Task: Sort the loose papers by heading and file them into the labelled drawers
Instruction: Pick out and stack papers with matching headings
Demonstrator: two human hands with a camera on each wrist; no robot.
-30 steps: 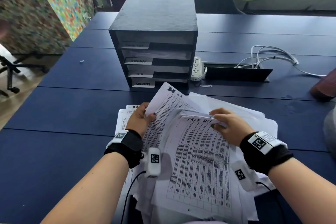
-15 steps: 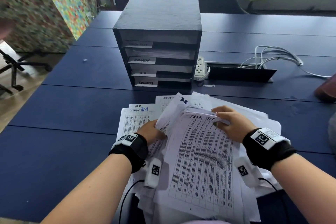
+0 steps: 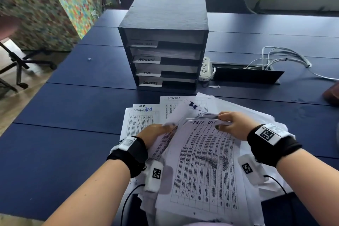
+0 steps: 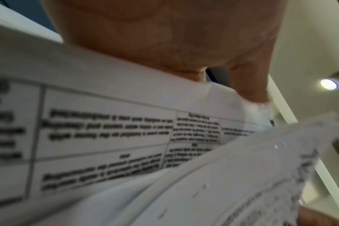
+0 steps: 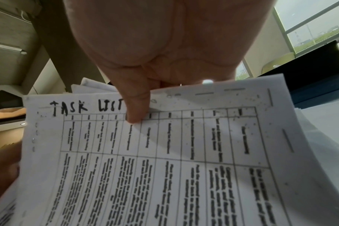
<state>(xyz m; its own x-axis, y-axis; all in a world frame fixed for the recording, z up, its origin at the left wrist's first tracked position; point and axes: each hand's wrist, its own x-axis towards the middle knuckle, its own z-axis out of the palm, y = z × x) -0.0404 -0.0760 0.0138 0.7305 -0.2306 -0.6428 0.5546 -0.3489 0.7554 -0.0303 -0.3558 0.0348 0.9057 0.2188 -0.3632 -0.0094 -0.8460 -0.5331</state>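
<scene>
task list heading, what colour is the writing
Black handwritten capitals on the white sheet, clearest in the right wrist view, under the right hand.

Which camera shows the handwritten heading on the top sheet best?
The right wrist view: "TASK LIST" on the white printed table sheet fills the frame, sharp. The head view shows it small and blurred; the left wrist view shows only blurred print.

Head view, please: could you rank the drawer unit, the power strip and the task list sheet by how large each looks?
1. Drawer unit
2. Task list sheet, which looks bigger because it is nearer the camera
3. Power strip, partly hidden
</scene>
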